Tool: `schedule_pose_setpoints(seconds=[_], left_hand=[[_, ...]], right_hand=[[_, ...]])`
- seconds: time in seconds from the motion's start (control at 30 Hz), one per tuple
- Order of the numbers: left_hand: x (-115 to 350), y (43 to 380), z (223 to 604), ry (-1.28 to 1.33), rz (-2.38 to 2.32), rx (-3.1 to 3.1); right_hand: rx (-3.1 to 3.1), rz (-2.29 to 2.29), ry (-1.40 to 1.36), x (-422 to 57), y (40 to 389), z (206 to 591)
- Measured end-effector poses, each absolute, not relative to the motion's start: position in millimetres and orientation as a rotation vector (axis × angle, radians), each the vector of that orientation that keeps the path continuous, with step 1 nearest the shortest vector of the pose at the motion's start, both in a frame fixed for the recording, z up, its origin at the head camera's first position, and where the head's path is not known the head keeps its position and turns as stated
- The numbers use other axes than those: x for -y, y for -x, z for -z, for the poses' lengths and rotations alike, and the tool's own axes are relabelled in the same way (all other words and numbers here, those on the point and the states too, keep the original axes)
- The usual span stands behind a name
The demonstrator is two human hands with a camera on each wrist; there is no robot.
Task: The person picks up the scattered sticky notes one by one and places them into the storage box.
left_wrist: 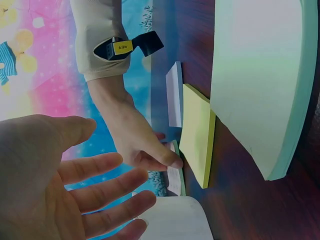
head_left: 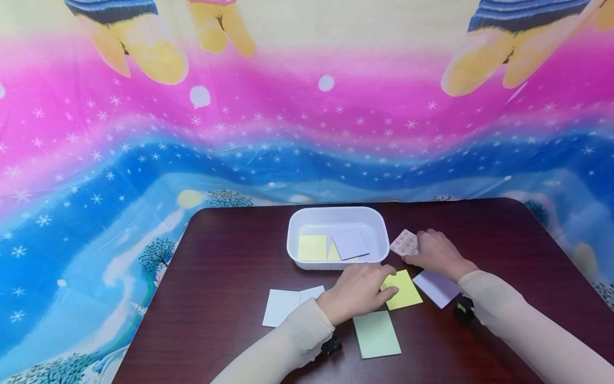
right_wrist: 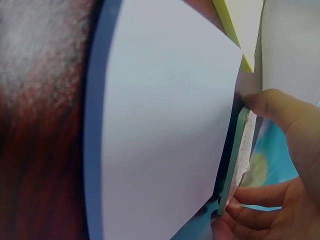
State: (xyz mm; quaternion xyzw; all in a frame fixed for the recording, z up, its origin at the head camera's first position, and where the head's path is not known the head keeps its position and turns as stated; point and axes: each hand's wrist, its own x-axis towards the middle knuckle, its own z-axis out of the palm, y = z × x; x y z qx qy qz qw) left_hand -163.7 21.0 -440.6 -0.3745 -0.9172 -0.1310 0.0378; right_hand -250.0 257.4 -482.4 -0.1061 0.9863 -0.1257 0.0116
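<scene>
My right hand (head_left: 440, 255) pinches a small note pad with a pink patterned top (head_left: 404, 244) by its edges, between thumb and fingers. A green side of that pad (right_wrist: 234, 165) shows in the right wrist view. My left hand (head_left: 360, 290) is over the left edge of a yellow note pad (head_left: 406, 290); in the left wrist view its fingers (left_wrist: 110, 187) are spread and hold nothing. A lilac note pad (head_left: 436, 288) lies just below my right hand. Nearer me is a pale green note pad (head_left: 377, 335).
A white plastic tub (head_left: 338, 212) stands at the back of the dark wooden table (head_left: 216, 256), holding a yellow pad (head_left: 312, 248) and a lilac pad (head_left: 351, 244) that leans over another yellow one. White pads (head_left: 283, 308) lie left, partly behind my left sleeve. A printed cloth (head_left: 268, 122) hangs behind.
</scene>
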Motion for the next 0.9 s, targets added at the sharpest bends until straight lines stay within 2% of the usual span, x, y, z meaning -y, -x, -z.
schedule_pose_setpoints(seconds=[0.9], left_hand=[[-14, 168, 433, 1.134, 0.453, 2.794]], right_hand=[[-3.179, 0.486, 0.363, -260, 243, 462]])
